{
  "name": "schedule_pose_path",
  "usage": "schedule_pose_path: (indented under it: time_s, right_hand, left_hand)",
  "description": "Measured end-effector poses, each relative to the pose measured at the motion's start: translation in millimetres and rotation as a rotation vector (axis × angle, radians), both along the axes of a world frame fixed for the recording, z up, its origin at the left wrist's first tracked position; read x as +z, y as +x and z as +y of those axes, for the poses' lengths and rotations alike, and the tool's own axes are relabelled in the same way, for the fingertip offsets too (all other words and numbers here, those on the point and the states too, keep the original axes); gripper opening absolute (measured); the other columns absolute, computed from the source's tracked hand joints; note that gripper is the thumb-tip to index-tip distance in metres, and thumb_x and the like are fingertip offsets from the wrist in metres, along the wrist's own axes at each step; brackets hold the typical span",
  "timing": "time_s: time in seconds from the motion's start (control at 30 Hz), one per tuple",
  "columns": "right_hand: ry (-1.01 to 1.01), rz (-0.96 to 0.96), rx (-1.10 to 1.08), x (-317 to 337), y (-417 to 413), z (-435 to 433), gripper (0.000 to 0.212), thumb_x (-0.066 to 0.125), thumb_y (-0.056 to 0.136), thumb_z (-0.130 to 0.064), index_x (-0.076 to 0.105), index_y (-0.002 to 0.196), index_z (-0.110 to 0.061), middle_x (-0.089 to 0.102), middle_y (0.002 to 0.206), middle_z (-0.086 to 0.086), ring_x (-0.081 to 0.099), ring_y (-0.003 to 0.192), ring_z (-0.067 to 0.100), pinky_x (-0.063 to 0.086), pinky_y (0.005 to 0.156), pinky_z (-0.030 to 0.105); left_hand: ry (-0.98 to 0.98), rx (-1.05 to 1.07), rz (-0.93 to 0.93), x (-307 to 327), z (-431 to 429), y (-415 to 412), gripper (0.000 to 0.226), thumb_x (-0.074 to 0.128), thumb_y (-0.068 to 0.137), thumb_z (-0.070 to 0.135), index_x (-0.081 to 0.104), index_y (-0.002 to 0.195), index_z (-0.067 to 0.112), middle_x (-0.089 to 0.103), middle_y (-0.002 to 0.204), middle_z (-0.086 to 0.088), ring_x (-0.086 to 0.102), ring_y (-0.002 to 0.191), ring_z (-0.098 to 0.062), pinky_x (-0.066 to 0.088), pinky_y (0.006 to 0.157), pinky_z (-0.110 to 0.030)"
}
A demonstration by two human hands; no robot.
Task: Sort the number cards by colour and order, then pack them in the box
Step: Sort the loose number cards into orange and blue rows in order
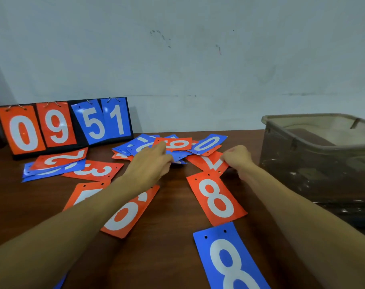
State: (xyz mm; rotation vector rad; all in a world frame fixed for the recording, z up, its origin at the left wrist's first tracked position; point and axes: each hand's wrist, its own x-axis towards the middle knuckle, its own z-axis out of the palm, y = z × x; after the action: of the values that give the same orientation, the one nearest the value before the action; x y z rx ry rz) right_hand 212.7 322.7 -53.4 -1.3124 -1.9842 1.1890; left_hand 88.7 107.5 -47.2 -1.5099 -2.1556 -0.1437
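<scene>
Table (173, 257) view, clock positions taken from table centre.

- Pile of number cards (177, 155), mixed red and blue, sits at 12 o'clock. The top red card (177, 144) lies sideways, with a blue 0 card (208, 142) just right of it.
- Left hand (150, 163) is on the pile. Its index tip touches the top red card and the other fingers curl down onto blue cards. I can't tell if it's actually pinching anything.
- Right hand (238, 161) is at 1 o'clock, fingers curled and clamped on the edge of the red 7 card (208, 162).
- Red 8 card (216, 197) lies flat at 2 o'clock, its top edge touching the 7. Blue 8 card (229, 261) is at 5 o'clock, just below the red 8.
- A red looped-digit card (125, 215) lies at 8 o'clock, partly under the left forearm.
- At 10 o'clock: red 3 card (94, 170), and a red 2 card (60, 159) lying on a small blue stack (46, 173).
- Flip scoreboard (63, 126) stands at far 10 o'clock against the wall and reads 0 9 5 1.
- Clear plastic box (315, 155) is at 3 o'clock, lid off. No number cards visible in it.
</scene>
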Motion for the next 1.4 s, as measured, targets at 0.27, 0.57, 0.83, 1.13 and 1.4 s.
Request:
schedule_pose_path:
  time_s: [0.27,0.57,0.83,1.13,1.4]
  right_hand:
    - [0.194,0.263,-0.189,39,38,-10,0.019,0.055,0.078,-0.007,0.072,0.085,-0.002,0.071,0.092,0.02,0.066,0.093,0.035,0.054,0.086,0.044]
    - [0.178,0.505,-0.195,50,54,-35,0.008,0.067,0.081,-0.013,0.061,0.083,-0.018,0.065,0.092,0.003,0.064,0.09,0.02,0.051,0.078,0.029]
    - [-0.107,0.559,0.248,49,53,-74,0.031,0.069,0.081,-0.001,0.055,0.105,-0.015,0.065,0.102,0.009,0.067,0.078,0.015,0.053,0.054,0.02]
    - [0.209,0.255,0.708,67,60,-127,0.029,0.077,0.074,-0.007,0.071,0.101,-0.018,0.07,0.092,0.006,0.07,0.075,0.014,0.056,0.06,0.023]
    - [0.394,0.288,0.602,64,43,-171,0.027,0.084,0.066,-0.017,0.064,0.084,-0.022,0.067,0.07,-0.005,0.063,0.064,0.006,0.049,0.055,0.015]
  left_hand:
    - [0.441,0.089,-0.76,19,-15,16,0.014,0.056,0.092,0.025,0.066,0.101,0.021,0.07,0.084,0.003,0.066,0.067,-0.005,0.042,0.056,-0.013]
    - [0.819,0.128,-0.983,31,-23,42,0.015,0.067,0.084,0.038,0.062,0.075,0.027,0.066,0.076,0.008,0.063,0.074,-0.007,0.045,0.059,-0.018]
    - [0.9,0.144,-0.929,40,-44,40,0.023,0.062,0.084,0.001,0.06,0.096,0.021,0.054,0.101,-0.002,0.05,0.063,-0.003,0.043,0.05,-0.017]
    - [0.828,-0.036,-1.305,58,-111,48,0.053,0.07,0.083,0.009,0.048,0.128,0.025,0.069,0.094,-0.003,0.071,0.08,-0.016,0.058,0.059,-0.024]
    - [0.972,-0.1,-1.733,40,-132,82,0.029,0.071,0.076,0.038,0.068,0.09,0.013,0.075,0.091,-0.007,0.072,0.083,-0.024,0.059,0.07,-0.039]
